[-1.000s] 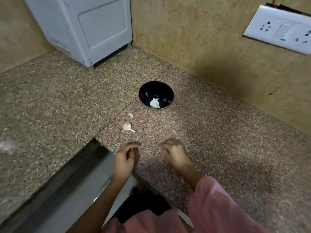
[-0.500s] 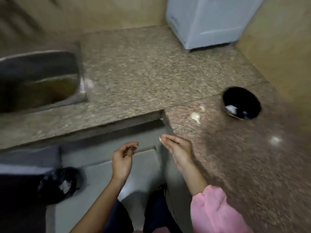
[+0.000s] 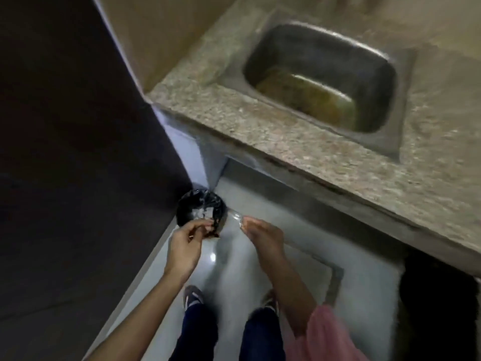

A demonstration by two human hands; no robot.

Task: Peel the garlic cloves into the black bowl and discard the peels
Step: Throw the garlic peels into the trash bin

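Grey floor seen from above, frame motion-blurred. Speckled granite table runs across the far right, with a steel sink set in it; the basin floor looks brownish. A dark wall panel fills the left side.

Small bin lined with a black bag stands on the floor in the corner where the panel meets the table base. Pale bits show inside it, too blurred to name.

2 hands sit side by side above the floor, apart from each other:
- left hand: over the near rim of the bin, fingers curled in toward the thumb. Can't tell if anything is held.
- right hand: just right of the bin, fingers bunched into a pinch pointing at the bin. A thin pale peel scrap sits at the tips, between hand and bin rim; smeared, so the ID is tentative.

Near edge: navy trousers, 2 shoes on the floor, and a pink sleeve on the right arm. The left forearm is bare. A dark shape sits under the table at the far right, unreadable.
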